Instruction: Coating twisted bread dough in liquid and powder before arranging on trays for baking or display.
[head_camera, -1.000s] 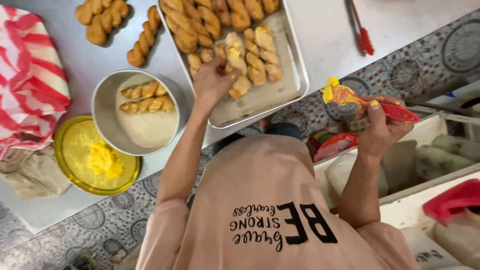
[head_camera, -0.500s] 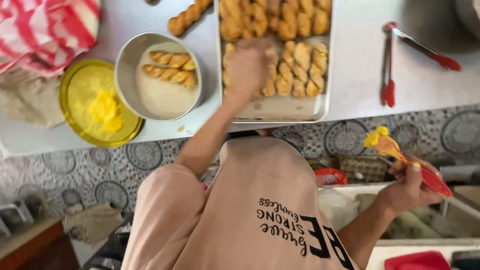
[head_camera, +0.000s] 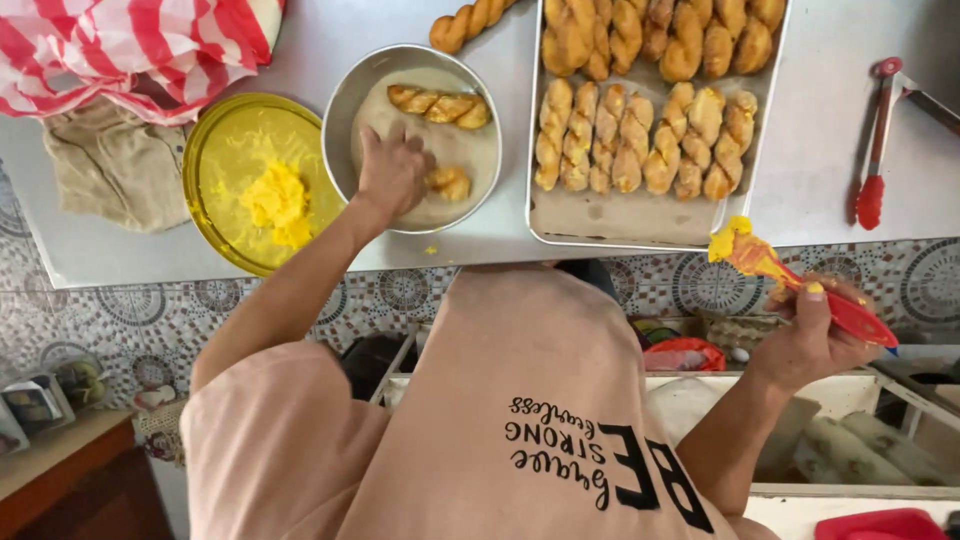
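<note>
Left hand (head_camera: 392, 172) down in the metal bowl (head_camera: 345, 105), fingers curled and pressed onto a twisted pastry (head_camera: 449, 182) at the bowl's 5 o'clock; two more twists (head_camera: 440, 104) at its 12 o'clock. Right hand (head_camera: 812, 340) off the counter at the scene's 4 o'clock, fingers wrapped tight round a red brush (head_camera: 770, 265) with yellow-smeared bristles. Baking tray (head_camera: 545, 215) of twists at 3 o'clock from the bowl, yellow tin (head_camera: 215, 150) of yellow paste at 9 o'clock. Red tongs (head_camera: 875, 140) at 3 o'clock from the tray.
</note>
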